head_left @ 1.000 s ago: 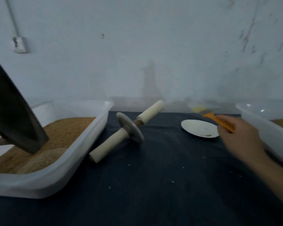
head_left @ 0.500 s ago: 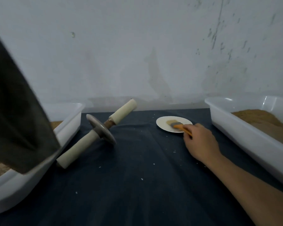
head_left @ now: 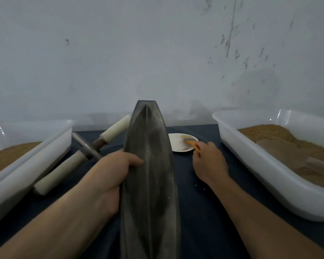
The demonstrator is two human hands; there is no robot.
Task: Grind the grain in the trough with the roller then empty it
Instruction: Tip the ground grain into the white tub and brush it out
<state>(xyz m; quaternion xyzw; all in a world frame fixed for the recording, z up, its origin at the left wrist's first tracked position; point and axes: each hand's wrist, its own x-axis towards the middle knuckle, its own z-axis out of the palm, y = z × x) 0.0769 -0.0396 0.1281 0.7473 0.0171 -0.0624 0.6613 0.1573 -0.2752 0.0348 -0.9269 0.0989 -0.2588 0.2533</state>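
Note:
A long dark grey boat-shaped trough lies lengthwise in the middle of the dark cloth, its dusty inside facing up. My left hand grips its left rim, thumb over the edge. The roller, a metal disc on a cream wooden handle, lies to the left of the trough against the left tub. My right hand holds the orange handle of a small brush, whose bristles rest on a small white plate.
A white plastic tub with brown ground grain stands at the left. Another white tub, heaped with brown grain, stands at the right. A dark cloth covers the table. A pale wall rises behind.
My left hand brought the trough from over the left tub to the middle of the cloth and laid it flat. My right hand took the brush to the plate.

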